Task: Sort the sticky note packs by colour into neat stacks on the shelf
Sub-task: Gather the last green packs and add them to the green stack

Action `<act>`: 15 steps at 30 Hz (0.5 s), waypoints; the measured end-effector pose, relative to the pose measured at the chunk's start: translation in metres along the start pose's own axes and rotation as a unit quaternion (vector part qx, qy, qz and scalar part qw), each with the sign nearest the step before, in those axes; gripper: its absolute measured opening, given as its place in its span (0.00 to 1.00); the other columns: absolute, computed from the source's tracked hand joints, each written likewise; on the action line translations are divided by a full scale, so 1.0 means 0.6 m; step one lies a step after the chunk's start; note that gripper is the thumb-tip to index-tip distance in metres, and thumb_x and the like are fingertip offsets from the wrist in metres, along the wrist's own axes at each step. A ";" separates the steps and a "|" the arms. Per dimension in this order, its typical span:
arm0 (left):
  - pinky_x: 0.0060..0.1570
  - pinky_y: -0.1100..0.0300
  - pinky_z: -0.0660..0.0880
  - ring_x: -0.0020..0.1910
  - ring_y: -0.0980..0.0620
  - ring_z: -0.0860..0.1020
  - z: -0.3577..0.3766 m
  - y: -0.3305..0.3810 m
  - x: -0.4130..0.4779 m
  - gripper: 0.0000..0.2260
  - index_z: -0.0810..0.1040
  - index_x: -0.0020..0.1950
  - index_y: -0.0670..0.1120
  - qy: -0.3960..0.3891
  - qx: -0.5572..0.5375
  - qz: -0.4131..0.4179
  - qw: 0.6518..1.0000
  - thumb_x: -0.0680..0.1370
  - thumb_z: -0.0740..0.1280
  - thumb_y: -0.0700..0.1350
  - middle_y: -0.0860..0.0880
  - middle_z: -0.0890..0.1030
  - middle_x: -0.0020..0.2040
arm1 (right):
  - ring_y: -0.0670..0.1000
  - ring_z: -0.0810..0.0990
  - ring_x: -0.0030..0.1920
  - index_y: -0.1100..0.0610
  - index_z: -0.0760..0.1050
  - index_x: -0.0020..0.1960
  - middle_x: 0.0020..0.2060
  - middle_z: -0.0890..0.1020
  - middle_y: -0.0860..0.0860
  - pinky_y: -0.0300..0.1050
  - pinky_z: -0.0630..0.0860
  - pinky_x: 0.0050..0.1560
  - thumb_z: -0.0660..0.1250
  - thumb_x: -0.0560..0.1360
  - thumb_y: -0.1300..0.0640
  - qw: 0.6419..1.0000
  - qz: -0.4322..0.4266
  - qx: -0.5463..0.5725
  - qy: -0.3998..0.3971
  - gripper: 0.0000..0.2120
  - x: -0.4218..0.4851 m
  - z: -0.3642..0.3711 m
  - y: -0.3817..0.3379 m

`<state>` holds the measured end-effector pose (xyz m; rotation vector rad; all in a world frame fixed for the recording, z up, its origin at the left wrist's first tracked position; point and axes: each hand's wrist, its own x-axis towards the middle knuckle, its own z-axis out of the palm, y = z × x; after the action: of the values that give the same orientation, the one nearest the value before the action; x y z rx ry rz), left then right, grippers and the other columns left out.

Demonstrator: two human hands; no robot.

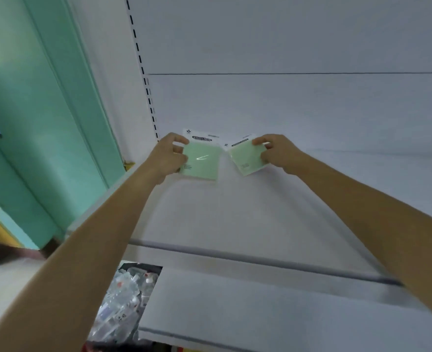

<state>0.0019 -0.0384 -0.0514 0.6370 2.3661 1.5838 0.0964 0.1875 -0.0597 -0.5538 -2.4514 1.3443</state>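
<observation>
Two pale green sticky note packs in clear wrappers with white header cards are over the back of the white shelf [235, 214]. My left hand [169, 156] grips the left pack [203, 162] by its left edge, and that pack sits square. My right hand [277, 152] pinches the right pack [246, 158] at its upper right corner, and this one is turned at an angle. The two packs nearly meet at their top corners. Whether they rest on the shelf or hover just above it cannot be told.
The shelf's white back panel [286, 102] rises behind the packs, with a slotted upright [143, 72] at its left. A lower shelf [260, 308] juts out below. A bin of clear-wrapped items [126, 301] sits at the bottom left. A green door [32, 123] stands on the left.
</observation>
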 end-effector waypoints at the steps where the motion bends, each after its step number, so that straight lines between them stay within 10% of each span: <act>1: 0.37 0.58 0.72 0.41 0.47 0.74 0.016 -0.001 0.007 0.16 0.70 0.57 0.45 -0.001 -0.010 0.004 1.000 0.75 0.59 0.29 0.50 0.71 0.39 | 0.51 0.72 0.44 0.59 0.74 0.61 0.52 0.73 0.56 0.27 0.69 0.29 0.56 0.71 0.73 1.000 0.009 0.002 0.020 0.22 -0.016 -0.017 0.010; 10: 0.55 0.41 0.77 0.50 0.41 0.78 0.234 0.085 0.003 0.18 0.74 0.59 0.45 -0.032 -0.070 0.055 0.995 0.72 0.59 0.31 0.44 0.75 0.49 | 0.53 0.71 0.49 0.58 0.72 0.63 0.53 0.69 0.53 0.58 0.76 0.55 0.56 0.71 0.75 0.983 0.045 0.042 0.175 0.24 -0.193 -0.218 0.116; 15: 0.54 0.41 0.77 0.54 0.40 0.78 0.382 0.164 -0.060 0.17 0.75 0.59 0.44 -0.072 -0.089 0.094 0.989 0.73 0.60 0.31 0.44 0.75 0.50 | 0.52 0.71 0.52 0.59 0.72 0.62 0.48 0.73 0.50 0.57 0.74 0.58 0.56 0.70 0.76 0.969 0.055 0.051 0.235 0.25 -0.300 -0.338 0.185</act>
<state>0.1514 0.1648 -0.0531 0.9243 2.0841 1.7377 0.3631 0.3086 -0.0602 -0.8793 -1.9825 1.2022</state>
